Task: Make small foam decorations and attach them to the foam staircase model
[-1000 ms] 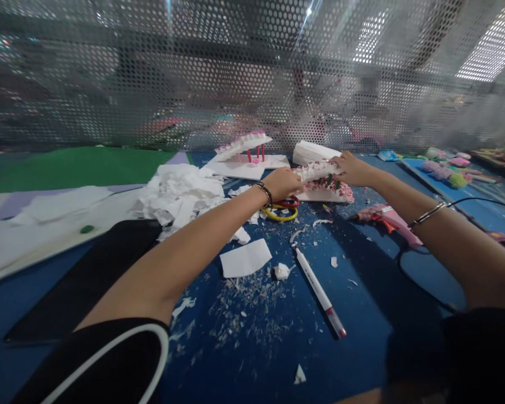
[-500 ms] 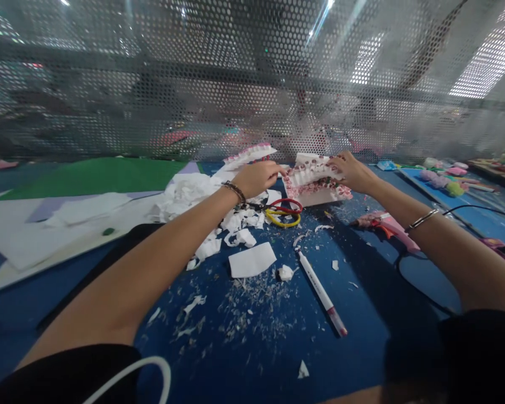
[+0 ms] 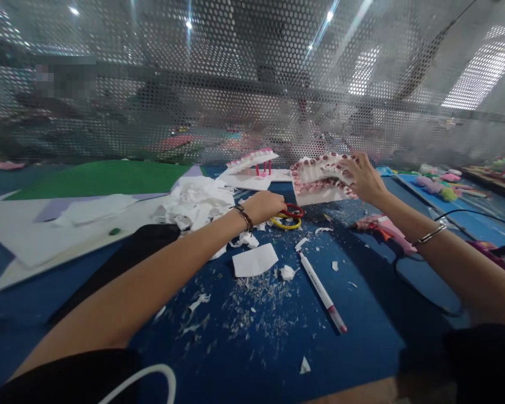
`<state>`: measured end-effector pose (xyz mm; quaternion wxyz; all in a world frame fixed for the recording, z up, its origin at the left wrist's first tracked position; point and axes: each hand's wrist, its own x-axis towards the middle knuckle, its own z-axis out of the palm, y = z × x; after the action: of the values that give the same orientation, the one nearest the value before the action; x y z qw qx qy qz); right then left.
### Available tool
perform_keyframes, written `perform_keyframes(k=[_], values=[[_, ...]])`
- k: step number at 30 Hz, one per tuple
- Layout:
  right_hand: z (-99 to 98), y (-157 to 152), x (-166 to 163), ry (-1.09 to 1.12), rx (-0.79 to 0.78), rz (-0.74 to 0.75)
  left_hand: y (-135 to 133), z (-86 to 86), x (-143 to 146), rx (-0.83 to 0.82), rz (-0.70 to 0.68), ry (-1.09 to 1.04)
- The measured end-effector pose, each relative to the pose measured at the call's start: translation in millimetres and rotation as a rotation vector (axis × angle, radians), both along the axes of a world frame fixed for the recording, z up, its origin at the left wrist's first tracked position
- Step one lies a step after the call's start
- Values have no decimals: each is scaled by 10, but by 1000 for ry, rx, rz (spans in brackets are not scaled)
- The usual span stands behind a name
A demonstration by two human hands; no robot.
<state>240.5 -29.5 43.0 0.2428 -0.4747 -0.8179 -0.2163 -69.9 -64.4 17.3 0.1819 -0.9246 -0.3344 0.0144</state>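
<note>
My right hand [image 3: 367, 180] grips the right end of a white paper craft piece [image 3: 313, 197], with fingers over its curved top. Small pink and dark red round bits edge the piece. Lower and to the left, my left hand [image 3: 266, 207] is curled at the scissors [image 3: 287, 225], its fingertips at their red and yellow handles. The hand hides the blades. Behind it stands another white craft piece [image 3: 248, 180], with a slanted, pink-edged top on thin red posts.
Crumpled white paper [image 3: 197, 199] is heaped left of centre. A white card [image 3: 256, 261], a marker [image 3: 322, 292] and paper scraps lie in front. A pink glue gun [image 3: 389, 229] with a dark cable is at right. Green sheet [image 3: 105, 178] lies far left; a perforated metal screen [image 3: 252, 84] rises behind.
My left hand has left the white craft piece and come down toward me to the scissors handles. My right hand stays on that piece, which is tilted slightly differently.
</note>
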Motion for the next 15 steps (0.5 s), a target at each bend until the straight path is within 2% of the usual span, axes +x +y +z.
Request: perform_keyframes(k=[4,9,15], values=[[-12,75,70,41,-26,22,-8,15,35,22,-20,24],[-95,275,150,-17,-146,17,-16,37,10,41,-3,23],[-248,568,197,-97,-225,43,-124,249,-158,79,61,-80]])
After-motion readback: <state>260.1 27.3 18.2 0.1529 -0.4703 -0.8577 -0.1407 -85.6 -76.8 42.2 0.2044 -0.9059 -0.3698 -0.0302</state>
